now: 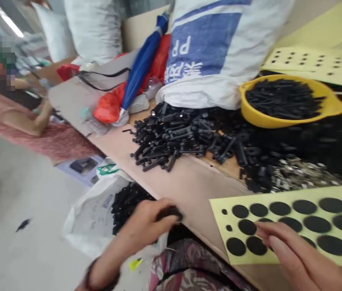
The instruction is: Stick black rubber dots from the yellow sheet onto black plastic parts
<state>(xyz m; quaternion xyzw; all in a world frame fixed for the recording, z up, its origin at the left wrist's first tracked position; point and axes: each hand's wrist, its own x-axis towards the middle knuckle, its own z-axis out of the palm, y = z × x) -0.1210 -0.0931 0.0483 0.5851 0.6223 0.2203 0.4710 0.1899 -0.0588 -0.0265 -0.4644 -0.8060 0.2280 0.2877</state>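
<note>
My left hand [149, 220] is closed around a dark round piece [169, 213], held over the table's front edge above a white plastic bag [82, 226] with black parts inside. My right hand [292, 246] has thumb and forefinger pinched together at a black disc [247, 226] on a yellow sticker sheet [219, 206]. Whether anything sits between those fingertips is too small to tell. Rows of black discs cover the sheet, which lies at the table's right front.
Black plastic parts [171, 137] are heaped mid-table, beside metal pieces [304, 176] and a yellow bowl [292, 121] of black pieces. Behind them stand a white sack [207, 52] and a blue umbrella [143, 60]. Another person [31, 121] is at the left.
</note>
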